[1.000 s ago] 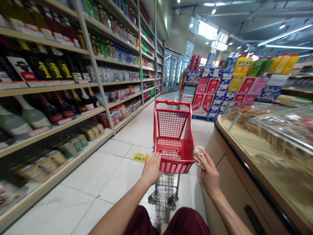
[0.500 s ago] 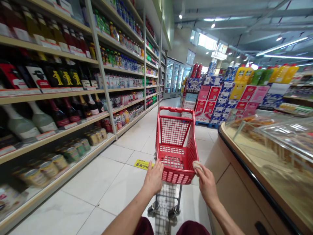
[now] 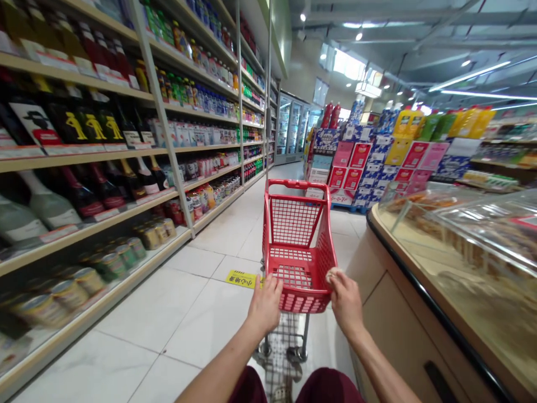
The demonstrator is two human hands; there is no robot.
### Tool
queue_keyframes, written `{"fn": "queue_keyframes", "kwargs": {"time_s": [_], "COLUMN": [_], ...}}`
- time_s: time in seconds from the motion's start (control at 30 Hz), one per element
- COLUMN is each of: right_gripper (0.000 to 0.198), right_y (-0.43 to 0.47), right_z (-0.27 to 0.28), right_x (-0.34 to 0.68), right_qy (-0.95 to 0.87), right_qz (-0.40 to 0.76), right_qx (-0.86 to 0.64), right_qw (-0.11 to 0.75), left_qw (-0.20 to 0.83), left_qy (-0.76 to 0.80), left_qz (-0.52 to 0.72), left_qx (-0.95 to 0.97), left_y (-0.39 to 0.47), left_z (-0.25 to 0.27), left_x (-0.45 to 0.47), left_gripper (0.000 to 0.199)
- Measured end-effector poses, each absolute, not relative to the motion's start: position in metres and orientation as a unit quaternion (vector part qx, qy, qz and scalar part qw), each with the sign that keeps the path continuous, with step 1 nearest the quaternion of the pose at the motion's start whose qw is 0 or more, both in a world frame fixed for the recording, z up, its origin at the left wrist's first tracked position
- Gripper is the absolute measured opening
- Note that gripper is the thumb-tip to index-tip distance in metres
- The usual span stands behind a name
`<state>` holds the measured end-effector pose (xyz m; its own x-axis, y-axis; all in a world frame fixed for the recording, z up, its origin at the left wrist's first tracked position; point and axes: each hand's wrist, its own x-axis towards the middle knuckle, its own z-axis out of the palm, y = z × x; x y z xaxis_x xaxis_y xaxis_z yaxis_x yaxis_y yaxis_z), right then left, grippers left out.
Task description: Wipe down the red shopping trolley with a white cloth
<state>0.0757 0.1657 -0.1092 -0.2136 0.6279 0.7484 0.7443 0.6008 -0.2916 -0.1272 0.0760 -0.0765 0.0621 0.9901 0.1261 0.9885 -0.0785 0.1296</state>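
A red plastic shopping cart (image 3: 298, 254) with a mesh basket stands in front of me on the tiled floor; nothing lies in its basket. My left hand (image 3: 265, 304) rests at the near left corner of the basket, fingers stretched out and touching its side. At the near right corner is my right hand (image 3: 346, 305), its fingers closed on a crumpled whitish cloth (image 3: 333, 274). The cloth is against the cart's rim. Its exact kind, cloth or tissue, is hard to tell.
Shelves of bottles and cans (image 3: 121, 148) line the left side. A curved counter (image 3: 403, 302) with clear-covered food stands close on the right. Stacked drink boxes (image 3: 350, 168) are ahead, with glass-door fridges (image 3: 291, 123) beyond. A yellow floor sticker (image 3: 240, 278) lies left of the cart.
My right hand has moved inward with the cloth, from just beside the cart's right corner to its rim. My left hand stays at the left corner. The whole view has shifted slightly.
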Motion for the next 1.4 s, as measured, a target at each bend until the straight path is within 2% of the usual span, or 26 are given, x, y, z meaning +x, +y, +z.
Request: {"fn": "queue_keyframes", "kwargs": {"time_s": [0.23,0.37,0.53,0.67,0.77,0.97,1.13,1.23,1.4], "right_gripper": [0.047,0.046,0.045,0.048,0.049,0.045,0.047,0.046,0.044], "right_y": [0.136,0.153,0.157,0.132,0.131,0.151,0.136,0.141,0.151], "right_z": [-0.117,-0.117,-0.128,-0.132,-0.13,-0.127,-0.128,-0.124,-0.123], "right_x": [-0.001,0.052,0.085,0.026,0.025,0.081,0.031,0.041,0.077], "right_qy": [-0.845,-0.877,-0.809,-0.843,-0.869,-0.787,-0.835,-0.855,-0.812], "right_qz": [-0.052,-0.082,-0.086,-0.049,-0.051,-0.082,-0.054,-0.073,-0.097], "right_qx": [-0.354,-0.325,-0.409,-0.33,-0.285,-0.402,-0.334,-0.304,-0.369], "right_qw": [0.398,0.344,0.413,0.422,0.4,0.462,0.433,0.415,0.441], "left_qw": [0.015,-0.005,-0.006,-0.011,-0.029,-0.027,-0.006,-0.009,-0.02], "left_qy": [0.672,0.679,0.682,0.676,0.677,0.695,0.693,0.69,0.696], "left_qz": [0.072,0.054,0.057,0.047,0.043,0.047,0.028,0.026,0.043], "left_qx": [0.737,0.733,0.729,0.736,0.734,0.717,0.721,0.724,0.717], "left_y": [0.075,0.073,0.073,0.075,0.076,0.074,0.072,0.071,0.071], "left_z": [-0.085,-0.088,-0.089,-0.09,-0.096,-0.098,-0.085,-0.085,-0.093], "left_x": [-0.113,-0.118,-0.112,-0.107,-0.11,-0.111,-0.108,-0.111,-0.108], "left_gripper": [0.067,0.068,0.068,0.067,0.065,0.069,0.07,0.066,0.065]}}
